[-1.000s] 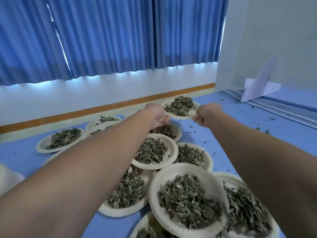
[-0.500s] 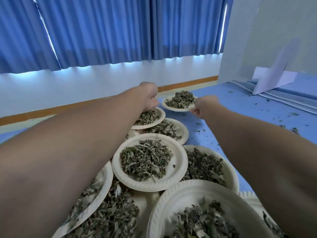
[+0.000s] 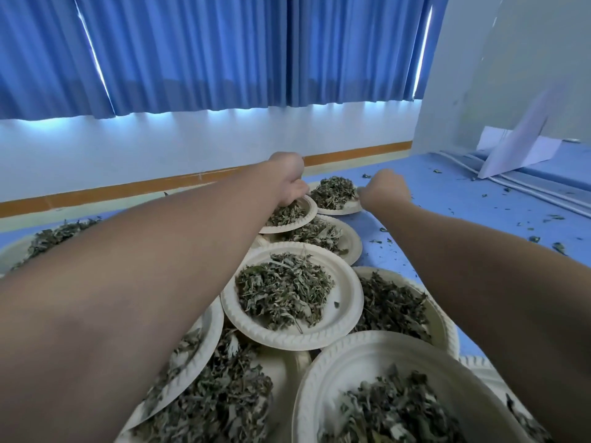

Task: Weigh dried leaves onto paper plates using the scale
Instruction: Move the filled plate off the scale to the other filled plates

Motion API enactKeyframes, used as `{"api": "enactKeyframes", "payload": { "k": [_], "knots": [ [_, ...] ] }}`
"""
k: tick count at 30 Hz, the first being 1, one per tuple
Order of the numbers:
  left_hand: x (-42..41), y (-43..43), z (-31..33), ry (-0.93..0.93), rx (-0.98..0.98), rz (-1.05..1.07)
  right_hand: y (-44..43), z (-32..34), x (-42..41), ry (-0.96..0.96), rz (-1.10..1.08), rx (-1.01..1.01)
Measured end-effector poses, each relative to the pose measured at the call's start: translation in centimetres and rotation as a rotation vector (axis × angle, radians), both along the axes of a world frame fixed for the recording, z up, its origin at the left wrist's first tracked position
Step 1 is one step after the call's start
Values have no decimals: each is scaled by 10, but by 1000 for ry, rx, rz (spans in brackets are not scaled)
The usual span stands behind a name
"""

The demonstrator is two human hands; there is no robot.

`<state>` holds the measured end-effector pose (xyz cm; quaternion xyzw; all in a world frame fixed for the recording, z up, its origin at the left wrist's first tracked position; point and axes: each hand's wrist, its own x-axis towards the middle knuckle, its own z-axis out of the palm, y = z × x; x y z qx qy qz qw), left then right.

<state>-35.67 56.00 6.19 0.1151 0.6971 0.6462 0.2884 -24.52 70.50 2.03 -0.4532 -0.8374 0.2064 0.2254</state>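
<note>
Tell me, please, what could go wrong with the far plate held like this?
The far plate is held only by its rim, between left hand and right hand; it may flex and spill its weighed leaves. The left forearm lies low over the overlapping plates, so it might brush leaves off or tip one.

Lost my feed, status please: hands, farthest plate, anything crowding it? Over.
Left hand and right hand grip far plate by opposite rims. Dried leaves heaped on it. Neighbouring plate abuts its near-left edge. No scale in view.
</note>
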Motion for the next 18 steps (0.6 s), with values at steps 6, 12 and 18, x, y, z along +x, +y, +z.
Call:
{"api": "enactKeyframes", "payload": {
  "k": [6, 12, 18],
  "knots": [
    [25, -42, 41, 207, 59, 91, -103, 75, 1, 23, 471, 178],
    [69, -165, 91, 287, 96, 158, -243, 140, 23, 45, 745, 273],
    [110, -352, 99, 365, 22, 315, -409, 141, 49, 134, 997, 253]
  ]
}}
